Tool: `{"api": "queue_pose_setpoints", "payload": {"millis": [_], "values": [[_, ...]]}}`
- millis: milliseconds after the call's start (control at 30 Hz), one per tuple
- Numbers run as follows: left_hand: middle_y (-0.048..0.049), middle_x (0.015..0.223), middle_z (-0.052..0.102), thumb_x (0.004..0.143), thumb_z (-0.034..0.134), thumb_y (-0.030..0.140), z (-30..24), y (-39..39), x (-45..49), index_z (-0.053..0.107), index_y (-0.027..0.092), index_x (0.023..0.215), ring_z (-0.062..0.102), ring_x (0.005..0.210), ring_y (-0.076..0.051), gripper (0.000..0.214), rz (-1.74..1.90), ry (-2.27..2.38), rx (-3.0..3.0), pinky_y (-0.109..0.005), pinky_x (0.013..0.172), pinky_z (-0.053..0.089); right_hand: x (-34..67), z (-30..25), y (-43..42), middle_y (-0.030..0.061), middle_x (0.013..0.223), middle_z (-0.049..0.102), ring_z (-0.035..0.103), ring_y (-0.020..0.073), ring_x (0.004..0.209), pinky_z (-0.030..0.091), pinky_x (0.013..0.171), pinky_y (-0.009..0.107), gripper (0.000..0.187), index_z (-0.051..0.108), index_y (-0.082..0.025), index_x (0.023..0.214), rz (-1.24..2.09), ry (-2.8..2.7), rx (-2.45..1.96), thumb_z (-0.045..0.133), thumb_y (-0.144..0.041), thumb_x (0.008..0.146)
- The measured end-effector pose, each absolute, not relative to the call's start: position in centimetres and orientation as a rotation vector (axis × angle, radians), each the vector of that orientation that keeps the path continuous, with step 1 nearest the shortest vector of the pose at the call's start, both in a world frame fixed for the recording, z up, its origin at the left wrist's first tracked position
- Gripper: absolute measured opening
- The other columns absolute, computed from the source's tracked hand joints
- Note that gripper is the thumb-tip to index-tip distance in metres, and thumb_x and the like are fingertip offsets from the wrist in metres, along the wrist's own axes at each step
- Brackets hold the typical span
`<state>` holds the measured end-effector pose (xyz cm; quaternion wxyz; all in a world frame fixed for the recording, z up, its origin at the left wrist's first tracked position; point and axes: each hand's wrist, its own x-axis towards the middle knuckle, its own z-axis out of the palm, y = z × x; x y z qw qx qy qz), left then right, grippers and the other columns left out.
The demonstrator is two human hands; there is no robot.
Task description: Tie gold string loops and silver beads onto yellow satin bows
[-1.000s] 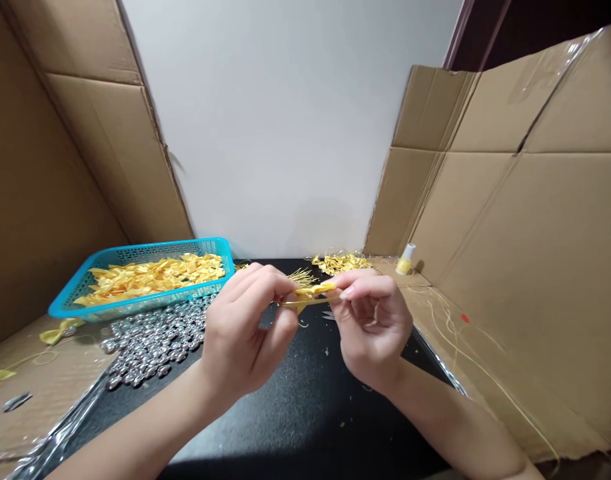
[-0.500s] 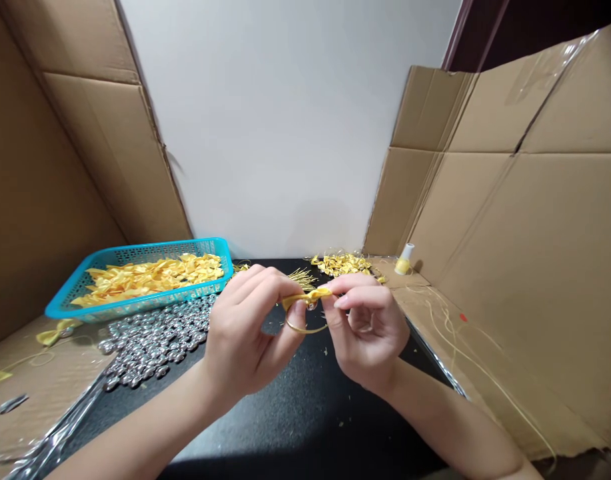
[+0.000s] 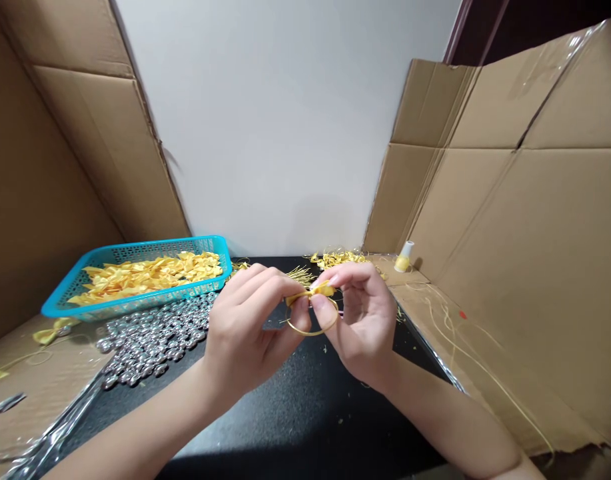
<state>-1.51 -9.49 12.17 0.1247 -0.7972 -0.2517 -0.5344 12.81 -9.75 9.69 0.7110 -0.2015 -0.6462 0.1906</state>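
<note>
Between both hands, above the black tabletop (image 3: 265, 427), is a small yellow ribbon bow (image 3: 326, 289). My left hand (image 3: 250, 327) pinches its left side between thumb and fingers. On the bow's right side, my right hand (image 3: 368, 320) is closed with thumb and index finger near the centre. A thin gold-yellow cord loop (image 3: 310, 333) hangs below the bow. Fingertips cover the middle of the bow.
A blue basket (image 3: 55, 308) of yellow bows (image 3: 150, 277) stands at the left, with many silver beads (image 3: 150, 340) in front. Behind the hands lie gold ties (image 3: 301, 275) and a yellow pile (image 3: 338, 258). A thread spool (image 3: 404, 257) stands right, beside cardboard walls (image 3: 525, 240).
My right thumb and fingers have shifted left to the bow's centre, and its right loop now shows more. The cord loop hangs wider and rounder. My left hand keeps its pinch.
</note>
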Motion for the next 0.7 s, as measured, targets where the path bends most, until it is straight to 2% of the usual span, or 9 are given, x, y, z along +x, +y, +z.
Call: {"api": "queue_pose_setpoints", "payload": {"millis": [700], "values": [[0.0009,0.063,0.055,0.083,0.054,0.013,12.26,-9.39,-1.29,0.054,0.018,0.074,0.049,0.058,-0.012,0.010,-1.557,-0.810,-2.411,-0.026,0.057,0.040,12.64,9.52,-9.49,-0.0014,0.085,0.057,0.057,0.0115,0.079,0.049,0.075,0.029,0.020,0.053,-0.024,0.089,0.497,-1.416,-0.460,0.062,-0.010,0.078]]}}
